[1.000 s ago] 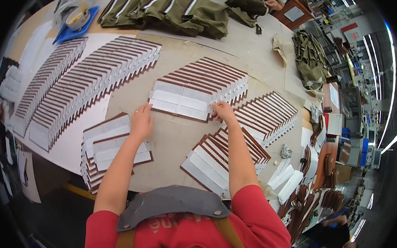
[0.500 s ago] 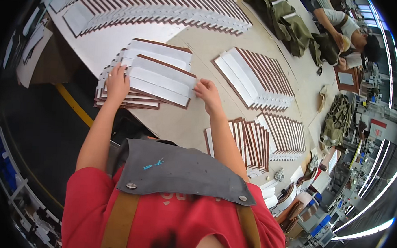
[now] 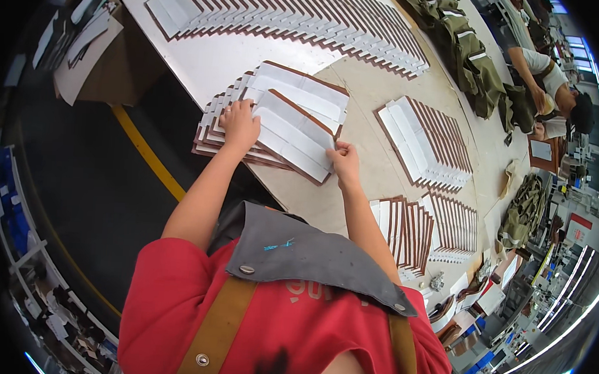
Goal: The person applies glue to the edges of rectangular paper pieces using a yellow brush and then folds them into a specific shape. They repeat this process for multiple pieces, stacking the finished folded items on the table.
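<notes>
- Nearest, at the bottom of the frame, the person's red shirt, a grey apron bib [image 3: 309,255] and tan straps fill the view; both bare forearms rise from there toward the centre.
- The right hand [image 3: 345,161], just right of centre, pinches the lower right corner of the top piece [image 3: 294,134], fingers closed on its edge.
- The left hand [image 3: 238,124], left of centre, lies flat with fingers spread, pressing on the fanned stack [image 3: 211,131] beside that piece.
- The top piece is a flat rectangle, white-faced with a thin brown border; its long axis runs from upper left to lower right in the frame. It lies on the stack at the near edge of the desk [image 3: 375,174].
- The stack is many such flat pieces, overlapped like shingles, brown edges showing.
- To the right, three more fanned groups [image 3: 427,143] lie on the tan desk top.
- Farther, along the upper frame, a long overlapped row [image 3: 281,13] of the same pieces crosses a white sheet.
- At upper right, olive-green fabric items [image 3: 469,60] lie heaped, and another person [image 3: 549,78] bends over the desk.
</notes>
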Demonstrator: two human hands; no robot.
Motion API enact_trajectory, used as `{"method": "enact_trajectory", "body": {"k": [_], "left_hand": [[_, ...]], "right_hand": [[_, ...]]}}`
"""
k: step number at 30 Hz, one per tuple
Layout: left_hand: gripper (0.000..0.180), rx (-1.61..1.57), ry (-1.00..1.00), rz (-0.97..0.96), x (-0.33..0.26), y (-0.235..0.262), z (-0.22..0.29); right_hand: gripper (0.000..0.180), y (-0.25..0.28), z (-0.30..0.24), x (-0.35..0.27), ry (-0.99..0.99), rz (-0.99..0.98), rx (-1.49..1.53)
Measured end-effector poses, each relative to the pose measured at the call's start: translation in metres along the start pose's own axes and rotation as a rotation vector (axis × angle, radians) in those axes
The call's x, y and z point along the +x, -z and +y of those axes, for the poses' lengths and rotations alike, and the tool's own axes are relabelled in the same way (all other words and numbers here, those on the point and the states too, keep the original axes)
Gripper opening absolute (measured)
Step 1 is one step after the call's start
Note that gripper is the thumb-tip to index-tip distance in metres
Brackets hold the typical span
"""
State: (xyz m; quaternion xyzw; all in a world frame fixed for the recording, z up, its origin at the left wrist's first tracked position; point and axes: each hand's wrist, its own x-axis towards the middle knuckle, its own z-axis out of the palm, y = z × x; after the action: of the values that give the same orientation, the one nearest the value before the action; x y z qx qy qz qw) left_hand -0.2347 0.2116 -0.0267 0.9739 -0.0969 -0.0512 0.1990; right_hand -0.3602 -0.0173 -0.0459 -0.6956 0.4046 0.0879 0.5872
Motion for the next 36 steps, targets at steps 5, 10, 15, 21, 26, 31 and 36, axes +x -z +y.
{"method": "enact_trajectory", "body": {"k": [5,10,15,21,26,31,36], "left_hand": [[0.019,-0.243,-0.112,-0.089,-0.002,-0.006,-0.01],[0.014,-0.753,-0.395,-0.194,-0.018,0.062,0.038],[0.018,-0.675,-0.035,-0.209,0.004,0.071,0.023],[0.021,-0.585,-0.061,-0.048,0.066,0.018,-0.021],[0.024,-0.261,-0.059,-0.173,0.081,0.007,-0.036],[0.025,-0.253,-0.071,-0.157,0.082,0.002,-0.037],[0.027,-0.199,-0.085,-0.187,0.086,0.008,-0.033]], "right_hand": [[0.042,0.008,0.016,-0.006,0.378,0.158,-0.33],[0.029,0.019,-0.003,-0.011,0.81,0.43,-0.476],[0.016,0.045,-0.04,-0.001,0.17,-0.157,0.046],[0.017,0.01,-0.069,0.065,0.22,0.016,0.04],[0.021,0.002,-0.069,0.084,0.201,0.085,-0.238],[0.024,0.01,-0.069,0.096,0.132,-0.032,-0.29],[0.026,0.014,-0.085,0.093,0.223,0.113,-0.238]]}}
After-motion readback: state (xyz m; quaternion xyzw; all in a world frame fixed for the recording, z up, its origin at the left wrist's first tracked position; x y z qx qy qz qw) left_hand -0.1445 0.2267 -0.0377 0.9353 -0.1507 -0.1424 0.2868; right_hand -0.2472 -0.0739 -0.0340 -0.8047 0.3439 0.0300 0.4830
